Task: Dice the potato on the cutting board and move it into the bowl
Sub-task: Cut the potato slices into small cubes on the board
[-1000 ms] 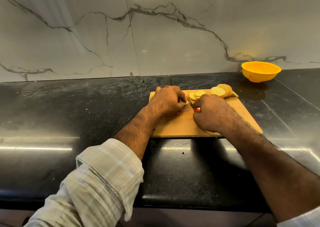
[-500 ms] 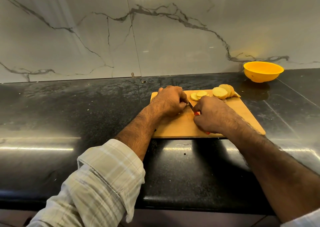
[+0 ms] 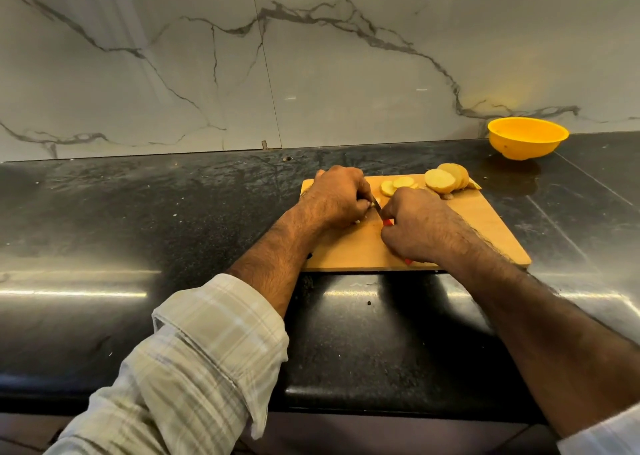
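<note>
Mid-dice on cutting board (image 3: pixel 485 222), bowl (image 3: pixel 527 138) not yet filled.
Right hand (image 3: pixel 420 227) gripping knife (image 3: pixel 378 208); left hand (image 3: pixel 337 196) curled over potato piece, mostly hidden, near board's far-left corner; slices (image 3: pixel 440 180) at far edge. Risk: blade v. close to left fingertips, a slip could nick; bowl well apart at tabletop's far-right, so spills likely in transfer.

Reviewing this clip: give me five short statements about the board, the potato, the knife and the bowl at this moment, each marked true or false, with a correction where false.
1. The yellow bowl stands on the cutting board. False: it stands on the black counter, off the board's far right corner.
2. The right hand grips a knife with a red handle. True.
3. Potato slices lie at the far edge of the board. True.
4. Diced potato already fills the bowl. False: no potato shows in it.
5. The left hand rests on the counter, away from the board. False: it is on the board, curled beside the blade.
</note>
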The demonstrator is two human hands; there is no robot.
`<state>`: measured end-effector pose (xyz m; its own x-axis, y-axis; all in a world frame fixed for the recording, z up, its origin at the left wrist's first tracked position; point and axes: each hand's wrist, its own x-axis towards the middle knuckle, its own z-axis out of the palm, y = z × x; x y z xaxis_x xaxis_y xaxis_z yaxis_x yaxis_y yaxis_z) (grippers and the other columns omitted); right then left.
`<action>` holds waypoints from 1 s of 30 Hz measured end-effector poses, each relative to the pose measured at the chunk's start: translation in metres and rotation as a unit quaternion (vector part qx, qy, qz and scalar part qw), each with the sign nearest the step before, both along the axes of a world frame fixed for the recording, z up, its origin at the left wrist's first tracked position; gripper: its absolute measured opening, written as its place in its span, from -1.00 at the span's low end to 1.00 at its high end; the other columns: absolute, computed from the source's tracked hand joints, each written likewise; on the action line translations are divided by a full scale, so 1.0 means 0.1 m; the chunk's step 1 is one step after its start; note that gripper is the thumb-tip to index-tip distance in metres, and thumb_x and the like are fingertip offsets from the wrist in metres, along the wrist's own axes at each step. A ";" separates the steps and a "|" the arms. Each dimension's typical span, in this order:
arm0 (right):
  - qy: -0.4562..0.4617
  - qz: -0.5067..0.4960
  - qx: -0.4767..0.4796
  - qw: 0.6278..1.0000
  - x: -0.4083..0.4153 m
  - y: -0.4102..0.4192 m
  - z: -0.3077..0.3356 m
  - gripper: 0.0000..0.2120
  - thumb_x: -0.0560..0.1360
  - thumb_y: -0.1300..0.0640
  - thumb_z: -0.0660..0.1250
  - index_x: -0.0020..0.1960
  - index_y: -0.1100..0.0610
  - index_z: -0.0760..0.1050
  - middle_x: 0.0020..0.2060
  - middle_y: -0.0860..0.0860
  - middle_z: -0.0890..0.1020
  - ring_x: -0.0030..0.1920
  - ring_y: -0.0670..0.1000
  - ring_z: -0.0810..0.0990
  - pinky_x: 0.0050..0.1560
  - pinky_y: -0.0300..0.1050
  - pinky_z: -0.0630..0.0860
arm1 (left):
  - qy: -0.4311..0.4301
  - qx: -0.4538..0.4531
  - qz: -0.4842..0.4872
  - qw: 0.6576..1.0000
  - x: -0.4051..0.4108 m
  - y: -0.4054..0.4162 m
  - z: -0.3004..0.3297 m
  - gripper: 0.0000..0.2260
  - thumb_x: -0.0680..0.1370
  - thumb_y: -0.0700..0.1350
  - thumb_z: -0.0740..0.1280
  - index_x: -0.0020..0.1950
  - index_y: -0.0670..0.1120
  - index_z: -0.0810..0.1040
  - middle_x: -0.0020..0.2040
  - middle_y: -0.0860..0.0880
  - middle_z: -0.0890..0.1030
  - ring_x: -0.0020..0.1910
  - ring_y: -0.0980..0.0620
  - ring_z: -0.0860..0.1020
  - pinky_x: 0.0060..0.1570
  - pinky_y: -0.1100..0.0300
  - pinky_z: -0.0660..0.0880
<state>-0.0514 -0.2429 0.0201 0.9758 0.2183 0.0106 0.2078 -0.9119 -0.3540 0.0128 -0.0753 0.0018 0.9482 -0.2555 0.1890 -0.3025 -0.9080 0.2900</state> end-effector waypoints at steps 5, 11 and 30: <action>-0.028 -0.016 0.011 0.999 -0.02 -0.02 -0.02 -0.61 0.54 0.04 0.42 0.37 0.00 0.60 0.16 0.00 0.65 0.07 0.02 0.59 -0.01 -0.09 0.62 | -0.025 0.039 0.011 0.999 -0.06 0.07 0.04 -0.89 0.59 0.04 0.43 0.05 0.13 0.75 0.02 0.20 0.62 0.14 0.12 0.54 0.37 -0.20 0.25; -0.009 -0.012 -0.010 1.000 -0.06 0.05 0.01 -0.59 0.54 0.03 0.45 0.37 -0.01 0.59 0.16 0.01 0.63 0.06 0.01 0.56 0.01 -0.09 0.62 | -0.012 0.042 0.019 0.999 -0.06 0.09 0.04 -0.90 0.58 0.02 0.43 0.02 0.14 0.74 0.01 0.23 0.60 0.19 0.13 0.51 0.34 -0.17 0.22; -0.009 -0.003 -0.033 0.999 -0.14 0.16 0.00 -0.58 0.53 0.02 0.45 0.37 0.01 0.56 0.17 0.01 0.62 0.05 0.01 0.53 0.04 -0.07 0.61 | 0.031 0.034 0.039 0.998 -0.09 0.13 0.13 -0.91 0.59 -0.01 0.44 0.03 0.13 0.75 0.26 0.14 0.62 0.41 0.05 0.42 0.38 -0.20 0.16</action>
